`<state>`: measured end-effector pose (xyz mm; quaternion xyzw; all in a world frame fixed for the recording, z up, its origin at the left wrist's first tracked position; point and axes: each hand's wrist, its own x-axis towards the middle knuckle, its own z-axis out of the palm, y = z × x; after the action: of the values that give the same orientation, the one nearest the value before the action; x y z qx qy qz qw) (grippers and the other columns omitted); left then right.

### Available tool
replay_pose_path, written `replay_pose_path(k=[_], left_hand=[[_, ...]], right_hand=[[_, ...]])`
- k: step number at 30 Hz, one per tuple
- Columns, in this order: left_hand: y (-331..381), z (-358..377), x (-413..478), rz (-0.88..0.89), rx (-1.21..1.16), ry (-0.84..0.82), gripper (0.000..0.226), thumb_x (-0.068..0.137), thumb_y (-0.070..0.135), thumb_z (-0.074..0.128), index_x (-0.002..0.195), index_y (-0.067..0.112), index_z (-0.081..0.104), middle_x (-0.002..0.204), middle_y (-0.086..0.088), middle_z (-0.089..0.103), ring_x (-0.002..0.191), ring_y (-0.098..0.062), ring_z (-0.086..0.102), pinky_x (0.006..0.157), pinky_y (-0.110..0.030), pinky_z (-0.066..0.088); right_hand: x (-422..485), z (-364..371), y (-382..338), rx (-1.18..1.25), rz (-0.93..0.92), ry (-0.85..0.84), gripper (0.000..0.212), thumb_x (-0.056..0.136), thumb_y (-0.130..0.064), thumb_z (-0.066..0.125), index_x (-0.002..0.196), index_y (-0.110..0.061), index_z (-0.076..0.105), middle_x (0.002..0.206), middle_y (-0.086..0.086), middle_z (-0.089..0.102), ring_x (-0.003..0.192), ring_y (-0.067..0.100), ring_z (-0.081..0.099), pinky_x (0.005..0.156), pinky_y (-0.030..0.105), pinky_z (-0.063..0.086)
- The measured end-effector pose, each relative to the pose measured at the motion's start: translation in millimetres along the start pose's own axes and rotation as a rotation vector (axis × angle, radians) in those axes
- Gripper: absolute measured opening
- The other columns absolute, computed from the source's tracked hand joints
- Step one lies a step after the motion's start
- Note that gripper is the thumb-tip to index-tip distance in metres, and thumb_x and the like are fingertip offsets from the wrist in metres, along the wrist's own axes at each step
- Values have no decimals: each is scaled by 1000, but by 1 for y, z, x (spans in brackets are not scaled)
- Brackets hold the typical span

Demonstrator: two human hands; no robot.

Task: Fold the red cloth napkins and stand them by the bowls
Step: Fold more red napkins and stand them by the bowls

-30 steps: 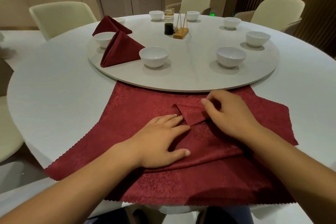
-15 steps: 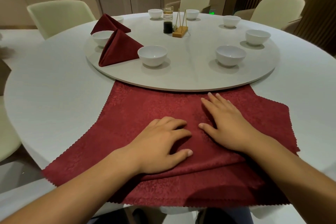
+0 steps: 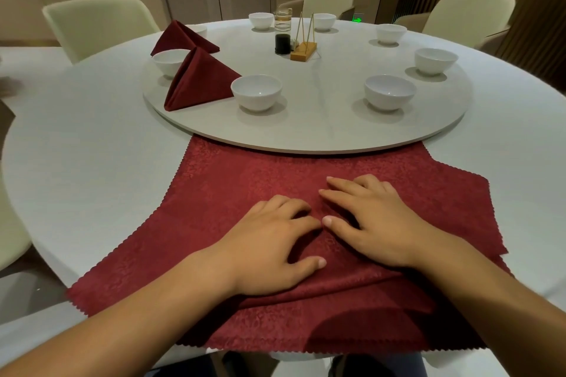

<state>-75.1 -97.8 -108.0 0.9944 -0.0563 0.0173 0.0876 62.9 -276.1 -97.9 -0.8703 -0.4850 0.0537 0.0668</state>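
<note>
Red cloth napkin (image 3: 232,190) is lying flat at the desk's (image 3: 92,131) near edge, spreading left-right under both hands, left hand (image 3: 275,242) and right hand (image 3: 373,223) pressing its middle side by side, fingers loose, gripping nothing, each outer corner sitting nearer its own-side hand.

The left hand (image 3: 269,248) and right hand (image 3: 376,223) run into bare forearms (image 3: 128,333) with no sleeve in view. The fingers (image 3: 340,195) end in short, pale, trimmed nails. Below the tabletop (image 3: 92,147) edge, blue-grey clothing (image 3: 382,366) shows.
</note>
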Motion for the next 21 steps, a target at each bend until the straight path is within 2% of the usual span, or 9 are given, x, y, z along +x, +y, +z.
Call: replay_pose_path(k=[2,5,10,13,16,17,19,21], left_hand=[[1,2,-1,1,-11,12,60,94,68,45,146,38,45,153,9,38,141,-11,29,115,-34,29],[-1,1,1,-39,-36,32,59,94,69,42,144,37,49,150,10,41,139,-11,32,113,-34,30],[-4,-4,7,-118,-36,-23,65,95,70,38,150,35,42,161,7,31,147,-13,22,118,-36,22],[-12,-8,14,-142,-5,-65,71,95,71,38,155,34,34,166,4,23,150,-15,16,121,-38,17],[-29,-11,28,-189,53,-109,78,95,71,40,159,29,27,169,-3,15,154,-22,14,124,-38,13],[-36,-12,32,-204,65,-109,78,94,70,41,159,27,28,168,-6,17,154,-24,16,124,-38,14],[-44,-15,40,-208,142,-39,71,94,67,46,152,27,40,163,-9,30,148,-27,29,120,-38,26],[-38,-22,41,-186,237,67,54,93,60,48,136,28,54,144,-5,49,130,-26,45,104,-39,39]], right_hand=[[11,3,1,-32,13,-26,77,87,-71,12,155,-40,26,165,-16,16,139,16,23,110,37,20],[31,4,3,-67,39,-67,61,101,-60,22,157,-37,24,167,-14,13,140,21,22,111,41,19],[61,3,4,-98,50,-72,59,102,-56,26,157,-33,27,166,-9,17,142,24,22,113,44,19],[67,2,6,-33,43,-3,58,101,-52,37,154,-28,35,163,-4,28,144,24,27,117,44,25],[56,-1,3,88,-22,126,49,98,-47,47,140,-23,54,146,-3,53,131,20,45,111,43,38],[48,-2,1,119,-43,154,46,97,-47,46,134,-23,59,138,-5,59,125,19,50,108,41,41],[29,-3,-1,137,-73,181,48,93,-53,41,126,-25,64,129,-9,64,118,16,55,103,38,44],[8,-2,1,118,-70,182,55,92,-60,34,127,-29,63,132,-12,62,122,12,53,106,37,43]])
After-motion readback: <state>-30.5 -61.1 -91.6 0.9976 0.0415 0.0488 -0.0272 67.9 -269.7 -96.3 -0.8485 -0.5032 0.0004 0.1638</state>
